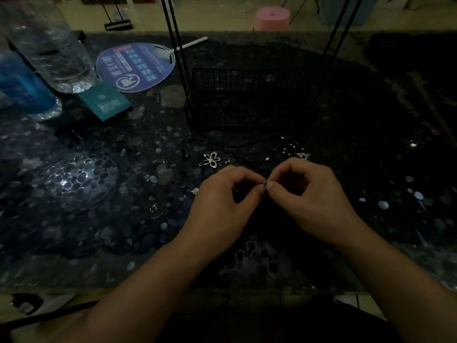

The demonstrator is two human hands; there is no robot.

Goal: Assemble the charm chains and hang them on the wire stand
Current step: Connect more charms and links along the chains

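This looks like a dim room in a home, used as a hobby spot. A dark pebble-patterned table (99, 194) carries everyday clutter: a clear plastic bottle (52, 48), a printed hand fan (136, 66) and a small teal packet (105, 101). A pink plastic stool (272, 18) stands on the pale floor beyond.

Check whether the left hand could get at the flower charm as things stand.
Probably yes: the flower charm lies bare on the table just beyond the left hand, nothing between. But both hands pinch a tiny piece, so it must let go first.
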